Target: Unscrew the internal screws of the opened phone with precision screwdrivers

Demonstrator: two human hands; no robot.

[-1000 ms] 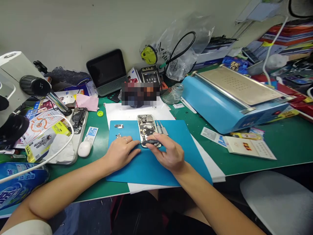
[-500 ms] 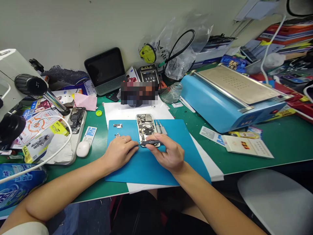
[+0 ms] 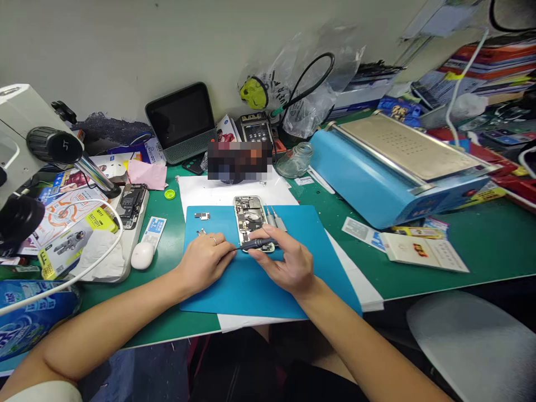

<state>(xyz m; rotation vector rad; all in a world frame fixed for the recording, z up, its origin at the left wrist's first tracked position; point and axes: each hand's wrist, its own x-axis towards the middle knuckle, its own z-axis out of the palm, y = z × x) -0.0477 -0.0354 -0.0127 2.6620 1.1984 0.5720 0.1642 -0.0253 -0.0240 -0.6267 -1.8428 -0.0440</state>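
Screwdriver [image 3: 258, 244], dark, nr level, ctr of frame, over lower end of opened phone [image 3: 250, 215]; shaft points L. R hand [image 3: 293, 262] has it by the handle: grip narrow, index curved over top, thumb under, other fingers curled in behind, wrist fairly straight. R forearm [image 3: 360, 340] slants up-left from lower R corner, bare.

L hand [image 3: 205, 259] just L of phone, back of hand up, knuckles bent, ring [image 3: 215, 241] on one finger. Thumb + index close together, aimed R, right at driver tip; can't tell if they pinch it or only steady it. L forearm [image 3: 125, 310] comes in from lower L, elbow well bent, pale sleeve [image 3: 42, 391] at bottom L edge.

Phone lies face-open, innards showing, long side running roughly top-bottom, upper-ctr part of blue mat [image 3: 259, 290]; bottom end partly hidden by R fingers + driver. Grey-handled tools [image 3: 277, 221] lie just R of phone. Small metal part [image 3: 202, 216] on mat, upper L; another bit [image 3: 201, 231] just above L knuckles. Blue machine [image 3: 360, 178] upper R, well apart from hands.
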